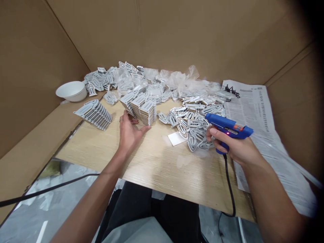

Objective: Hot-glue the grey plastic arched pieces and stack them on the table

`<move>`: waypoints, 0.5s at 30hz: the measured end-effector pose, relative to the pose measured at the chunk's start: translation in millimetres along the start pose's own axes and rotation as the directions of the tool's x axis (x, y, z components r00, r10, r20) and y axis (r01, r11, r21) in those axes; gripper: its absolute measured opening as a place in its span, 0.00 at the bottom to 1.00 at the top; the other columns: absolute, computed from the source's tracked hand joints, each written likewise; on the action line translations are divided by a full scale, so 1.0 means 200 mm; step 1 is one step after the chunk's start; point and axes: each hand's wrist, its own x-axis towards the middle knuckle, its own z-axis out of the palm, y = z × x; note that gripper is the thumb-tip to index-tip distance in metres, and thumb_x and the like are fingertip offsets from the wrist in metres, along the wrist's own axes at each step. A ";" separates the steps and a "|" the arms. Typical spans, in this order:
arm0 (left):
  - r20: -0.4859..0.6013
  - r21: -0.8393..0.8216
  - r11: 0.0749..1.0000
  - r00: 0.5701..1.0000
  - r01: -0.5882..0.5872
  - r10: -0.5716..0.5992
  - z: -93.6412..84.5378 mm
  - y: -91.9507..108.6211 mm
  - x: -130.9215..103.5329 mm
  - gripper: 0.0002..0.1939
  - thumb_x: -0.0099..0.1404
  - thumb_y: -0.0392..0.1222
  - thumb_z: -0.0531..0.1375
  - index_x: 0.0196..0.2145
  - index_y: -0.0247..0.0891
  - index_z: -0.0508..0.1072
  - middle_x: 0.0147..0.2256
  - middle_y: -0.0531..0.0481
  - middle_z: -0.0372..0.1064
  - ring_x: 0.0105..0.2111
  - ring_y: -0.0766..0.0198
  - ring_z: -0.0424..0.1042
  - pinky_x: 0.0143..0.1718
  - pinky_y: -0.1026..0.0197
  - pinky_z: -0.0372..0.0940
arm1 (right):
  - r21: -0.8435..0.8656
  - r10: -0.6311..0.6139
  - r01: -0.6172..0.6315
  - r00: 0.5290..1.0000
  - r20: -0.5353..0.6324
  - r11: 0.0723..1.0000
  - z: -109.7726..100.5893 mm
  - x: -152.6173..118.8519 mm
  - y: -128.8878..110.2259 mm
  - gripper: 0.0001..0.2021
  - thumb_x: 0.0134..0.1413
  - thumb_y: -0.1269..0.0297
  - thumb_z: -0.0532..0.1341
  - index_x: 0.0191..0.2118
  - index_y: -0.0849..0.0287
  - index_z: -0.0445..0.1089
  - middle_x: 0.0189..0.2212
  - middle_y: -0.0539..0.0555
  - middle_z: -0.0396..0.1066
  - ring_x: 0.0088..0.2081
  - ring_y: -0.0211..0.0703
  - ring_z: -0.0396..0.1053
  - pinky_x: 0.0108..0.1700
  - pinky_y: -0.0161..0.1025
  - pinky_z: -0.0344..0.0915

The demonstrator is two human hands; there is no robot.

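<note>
My right hand (234, 143) is wrapped round the handle of a blue glue gun (222, 125), which has a small red light lit and points left over a loose heap of white-and-gold arch-shaped pieces (194, 125). My left hand (131, 130) is at the near side of stacked arch pieces (144, 109), its thumb and fingers spread around the stack's lower edge. Another stack of such pieces (95, 114) leans on the table to the left. A small white rectangle (176, 138) lies in front of the heap.
A white bowl (72, 91) stands at the back left. Plastic bags and more pieces (124, 79) line the back. Newspaper (253, 104) covers the right side of the wooden table (162, 168). A black cable (229, 182) hangs from the glue gun. Cardboard walls (177, 37) surround the table.
</note>
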 end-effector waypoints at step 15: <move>-0.319 0.243 0.956 0.945 0.161 -0.078 -0.34 -0.12 -0.26 0.23 0.58 0.47 0.72 0.46 0.41 0.67 0.38 0.52 0.66 0.37 0.56 0.72 0.52 0.44 0.74 | -0.033 0.007 -0.007 1.000 0.006 0.999 0.00 0.00 0.02 0.22 0.55 0.46 0.80 0.37 0.60 0.78 0.29 0.53 0.76 0.17 0.28 0.57 0.18 0.31 0.50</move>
